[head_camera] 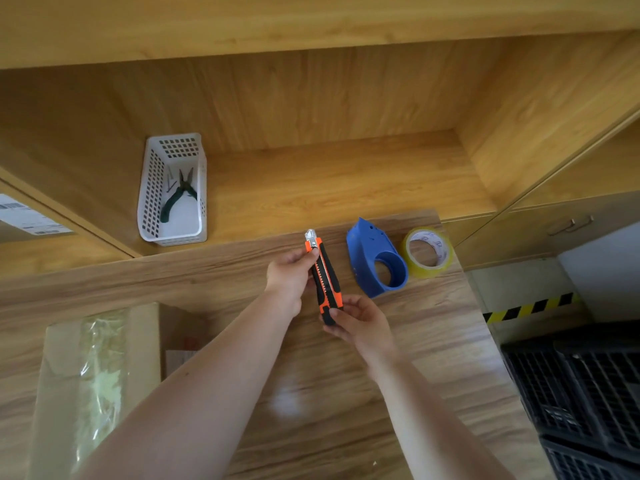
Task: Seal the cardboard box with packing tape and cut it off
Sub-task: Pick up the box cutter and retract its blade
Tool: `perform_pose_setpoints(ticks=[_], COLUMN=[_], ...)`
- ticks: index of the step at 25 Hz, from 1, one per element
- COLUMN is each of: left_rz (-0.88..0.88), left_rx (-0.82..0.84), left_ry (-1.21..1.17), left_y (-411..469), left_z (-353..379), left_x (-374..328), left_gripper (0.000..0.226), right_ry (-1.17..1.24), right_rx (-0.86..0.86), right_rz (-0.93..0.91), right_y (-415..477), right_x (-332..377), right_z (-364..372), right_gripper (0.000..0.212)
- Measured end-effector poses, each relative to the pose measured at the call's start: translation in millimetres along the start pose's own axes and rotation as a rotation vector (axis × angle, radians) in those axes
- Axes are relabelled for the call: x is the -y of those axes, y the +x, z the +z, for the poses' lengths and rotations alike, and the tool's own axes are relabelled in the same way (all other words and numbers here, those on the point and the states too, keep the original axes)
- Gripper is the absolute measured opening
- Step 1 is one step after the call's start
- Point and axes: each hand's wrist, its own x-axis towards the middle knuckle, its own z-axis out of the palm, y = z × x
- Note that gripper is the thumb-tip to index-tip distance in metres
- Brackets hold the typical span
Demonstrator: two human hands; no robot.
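Both hands hold an orange and black utility knife (325,275) above the wooden table (433,341). My left hand (289,275) pinches it near the metal tip, and my right hand (360,322) grips the rear end. To the right of the knife lie a blue tape dispenser (372,258) and a roll of clear yellowish packing tape (429,252). The cardboard box (104,375) sits at the lower left, with a strip of shiny tape running along its top.
A white perforated basket (173,192) holding green-handled pliers (178,195) stands on the shelf behind the table. Black plastic crates (581,393) are stacked on the floor to the right, near a yellow-black hazard stripe (530,308).
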Motion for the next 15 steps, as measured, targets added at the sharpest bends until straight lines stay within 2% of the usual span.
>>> perform_pose_setpoints(ticks=[2,7,10,15], left_rz=[-0.015,-0.027,0.049,0.146], left_rx=[-0.026,-0.064,-0.056,-0.074], left_ry=[0.008,0.080,0.157,0.437], left_y=[11,29,38,50], left_z=[6,13,12,15], left_x=[4,20,26,29], left_gripper=[0.007,0.032,0.047,0.041], right_ry=[-0.021,0.002,-0.010,-0.242], right_rx=[-0.100,-0.275,-0.305,-0.346], right_rz=[-0.006,0.058,0.066,0.024], right_y=[4,19,28,42], right_x=[-7,-14,-14,-19], right_z=[1,5,7,6], right_gripper=[0.023,0.014,0.014,0.018])
